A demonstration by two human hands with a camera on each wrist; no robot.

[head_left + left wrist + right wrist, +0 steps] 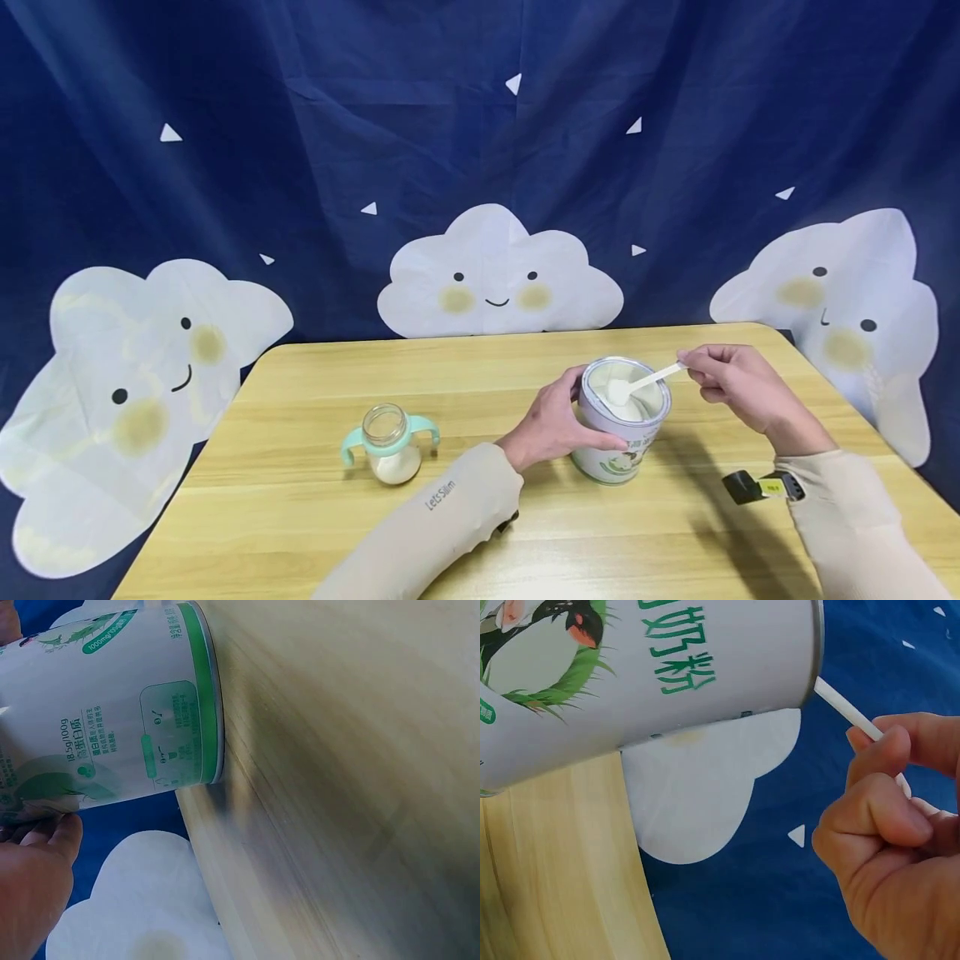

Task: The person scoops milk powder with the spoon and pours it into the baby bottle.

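Observation:
My left hand (555,421) grips the side of an opened milk powder can (637,437), thumb across its front. White powder (632,412) shows inside the can's rim. Between thumb and fingers, my right hand (742,387) pinches the handle of a white scoop (654,378), whose bowl is inside the can at the powder. In the right wrist view the scoop (847,706) runs from the can's rim to the curled fingers of the right hand (892,825). The left wrist view shows the can's printed side (105,705) and part of the left hand (34,892).
To the left of the can stands a lidless baby bottle (395,462) with mint-green handles and some whitish content low inside. Everything is on a light wooden table (480,375). Behind it hangs a dark blue cloth (450,150) printed with clouds.

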